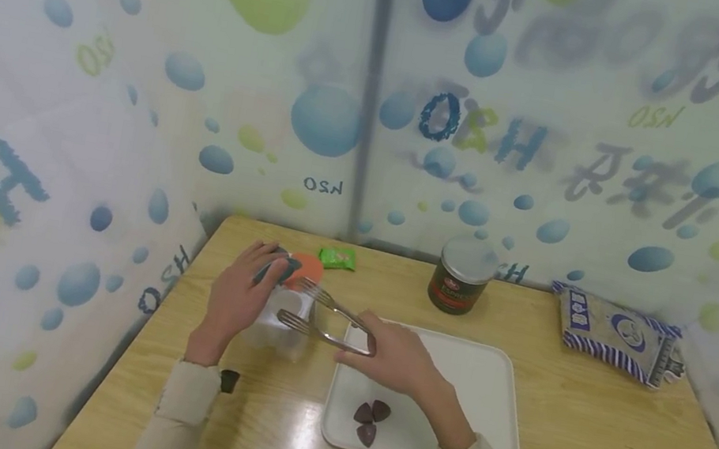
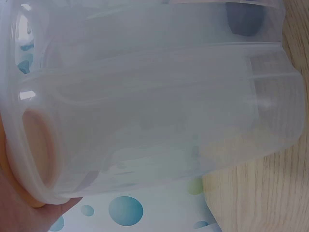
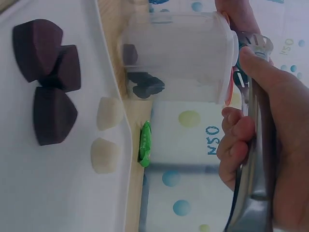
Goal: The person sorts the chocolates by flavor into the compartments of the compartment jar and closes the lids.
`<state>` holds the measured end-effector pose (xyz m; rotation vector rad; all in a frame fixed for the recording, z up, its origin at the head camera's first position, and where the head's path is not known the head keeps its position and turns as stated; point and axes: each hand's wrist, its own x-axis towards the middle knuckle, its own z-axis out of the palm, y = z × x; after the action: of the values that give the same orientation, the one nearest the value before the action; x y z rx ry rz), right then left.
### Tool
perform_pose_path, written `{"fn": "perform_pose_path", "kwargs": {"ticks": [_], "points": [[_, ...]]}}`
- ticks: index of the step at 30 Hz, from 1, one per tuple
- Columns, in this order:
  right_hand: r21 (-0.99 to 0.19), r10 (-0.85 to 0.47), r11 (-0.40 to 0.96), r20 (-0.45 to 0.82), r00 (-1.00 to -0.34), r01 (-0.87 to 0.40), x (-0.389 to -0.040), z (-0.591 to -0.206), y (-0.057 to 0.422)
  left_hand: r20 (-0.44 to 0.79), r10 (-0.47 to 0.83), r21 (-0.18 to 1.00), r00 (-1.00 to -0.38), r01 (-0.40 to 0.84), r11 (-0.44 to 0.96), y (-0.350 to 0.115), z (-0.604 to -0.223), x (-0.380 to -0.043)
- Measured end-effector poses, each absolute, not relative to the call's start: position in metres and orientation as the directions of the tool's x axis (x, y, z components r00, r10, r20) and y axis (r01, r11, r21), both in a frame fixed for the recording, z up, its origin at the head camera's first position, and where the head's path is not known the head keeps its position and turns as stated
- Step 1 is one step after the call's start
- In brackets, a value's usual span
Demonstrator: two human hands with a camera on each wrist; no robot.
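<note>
A translucent plastic container stands on the left of the table, with dark pieces low inside. My left hand is at its top, fingers and thumb gripping the teal and orange lid. The left wrist view is mostly filled by the container's side. My right hand grips metal tongs with fork-shaped ends, spread apart over the container's top. Below that hand, a white tray bears three dark brown wedge-shaped pieces. Two cream-coloured pieces also lie on the tray.
Behind the container lies a small green packet. A dark can with a silvery lid stands near the back wall. Farther right is a blue and beige bag. Patterned walls border the wooden table.
</note>
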<state>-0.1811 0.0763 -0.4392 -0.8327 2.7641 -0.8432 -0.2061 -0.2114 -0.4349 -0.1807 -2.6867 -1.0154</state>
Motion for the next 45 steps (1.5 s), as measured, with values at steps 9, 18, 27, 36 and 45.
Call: {"fn": "perform_pose_path", "kwargs": {"ticks": [9, 18, 27, 36, 45], "points": [[-0.7, -0.498, 0.642, -0.071, -0.864, -0.312, -0.168, -0.455, 0.109, 0.281, 0.016, 0.64, -0.959, 0.2, 0.742, -0.212, -0.435, -0.205], [-0.553, -0.388, 0.771, -0.015, -0.921, -0.316, -0.142, -0.479, 0.159, 0.287, 0.022, 0.63, -0.958, 0.205, 0.749, -0.21, -0.434, -0.207], [-0.528, -0.376, 0.807, -0.112, -0.92, -0.265, -0.105, -0.504, 0.196, 0.27, 0.027, 0.63, -0.962, 0.198, 0.751, -0.21, -0.434, -0.208], [-0.579, -0.438, 0.759, -0.115, -0.891, -0.298, -0.088, -0.506, 0.217, 0.281, 0.019, 0.629, -0.96, 0.199, 0.751, -0.211, -0.434, -0.206], [-0.603, -0.488, 0.733, -0.146, -0.861, -0.313, -0.085, -0.505, 0.224, 0.29, 0.012, 0.626, -0.957, 0.199, 0.754, -0.212, -0.437, -0.209]]}}
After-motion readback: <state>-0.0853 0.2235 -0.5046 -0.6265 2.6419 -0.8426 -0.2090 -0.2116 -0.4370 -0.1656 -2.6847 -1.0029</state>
